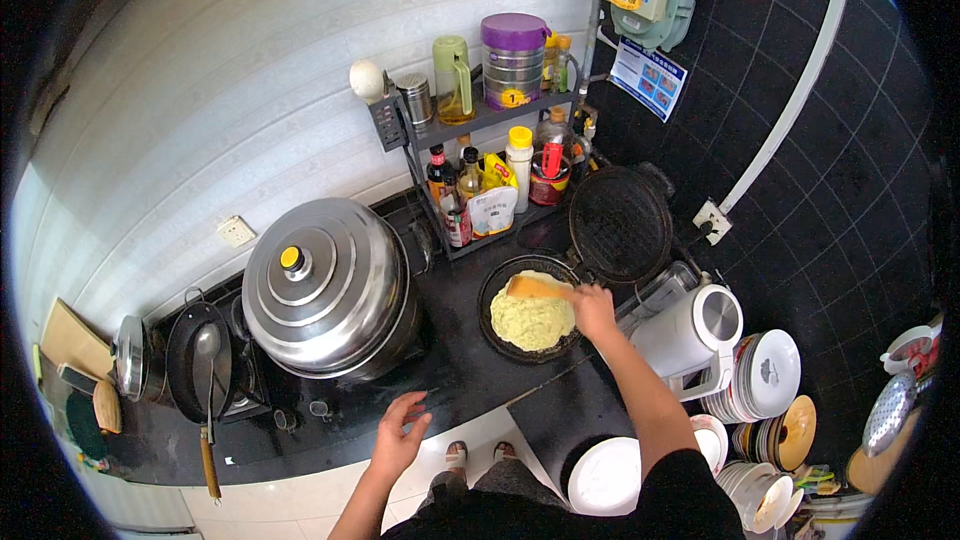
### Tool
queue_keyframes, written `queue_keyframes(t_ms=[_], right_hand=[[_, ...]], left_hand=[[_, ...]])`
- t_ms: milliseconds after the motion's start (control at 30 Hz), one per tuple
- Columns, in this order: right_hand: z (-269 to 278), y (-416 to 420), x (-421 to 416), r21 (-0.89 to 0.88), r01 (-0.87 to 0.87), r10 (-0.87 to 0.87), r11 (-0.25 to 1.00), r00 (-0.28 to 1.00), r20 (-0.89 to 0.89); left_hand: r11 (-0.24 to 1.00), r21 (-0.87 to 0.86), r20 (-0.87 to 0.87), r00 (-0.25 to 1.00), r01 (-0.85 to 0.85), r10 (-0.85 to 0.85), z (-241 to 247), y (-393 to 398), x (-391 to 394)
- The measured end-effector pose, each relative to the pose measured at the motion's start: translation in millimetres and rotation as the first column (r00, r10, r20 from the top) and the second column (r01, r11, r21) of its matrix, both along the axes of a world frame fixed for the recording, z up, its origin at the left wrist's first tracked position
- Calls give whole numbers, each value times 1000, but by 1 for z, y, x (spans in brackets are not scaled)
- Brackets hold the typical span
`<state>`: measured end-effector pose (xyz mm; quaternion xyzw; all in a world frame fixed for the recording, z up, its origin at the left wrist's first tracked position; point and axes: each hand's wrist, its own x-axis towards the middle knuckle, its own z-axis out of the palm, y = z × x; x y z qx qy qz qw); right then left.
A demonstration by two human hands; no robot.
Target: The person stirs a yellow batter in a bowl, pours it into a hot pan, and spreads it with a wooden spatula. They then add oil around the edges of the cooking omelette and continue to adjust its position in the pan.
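Observation:
My right hand grips the handle of a wooden spatula. Its flat blade lies against the upper part of a pale yellow-green layer of batter. The batter spreads over the round black plate of an electric griddle, whose dark lid is swung open behind it. My left hand hovers with nothing in it, fingers apart, near the front edge of the black counter, below the large steamer pot. Whether the underside of the batter is cooked is hidden.
A large steel steamer pot stands left of the griddle. A wok with a ladle is farther left. Behind is a rack of bottles and seasonings. A white kettle, stacked plates and a white bowl stand to the right.

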<state>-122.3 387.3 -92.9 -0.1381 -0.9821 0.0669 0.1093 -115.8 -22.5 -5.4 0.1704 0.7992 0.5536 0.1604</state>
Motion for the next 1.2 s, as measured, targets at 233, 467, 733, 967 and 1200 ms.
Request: queue_keyframes(t_ms=[233, 467, 733, 967, 1200], right_hand=[[-11, 0, 38, -61, -154, 152, 986, 988, -40], [-5, 24, 13, 156, 3, 16, 988, 993, -117], [-4, 23, -11, 178, -133, 129, 975, 991, 35], [4, 20, 2, 359, 68, -103, 931, 992, 79], [-9, 12, 17, 177, -133, 128, 975, 991, 41]], left_hand=[[998, 29, -9, 999, 52, -52, -8, 5, -2], [997, 32, -5, 997, 74, -74, -9, 8, 1], [998, 38, 0, 999, 53, -53, -8, 3, 0], [998, 35, -1, 999, 44, -44, -10, -1, 1], [994, 38, -3, 995, 100, -100, -8, 10, -2]])
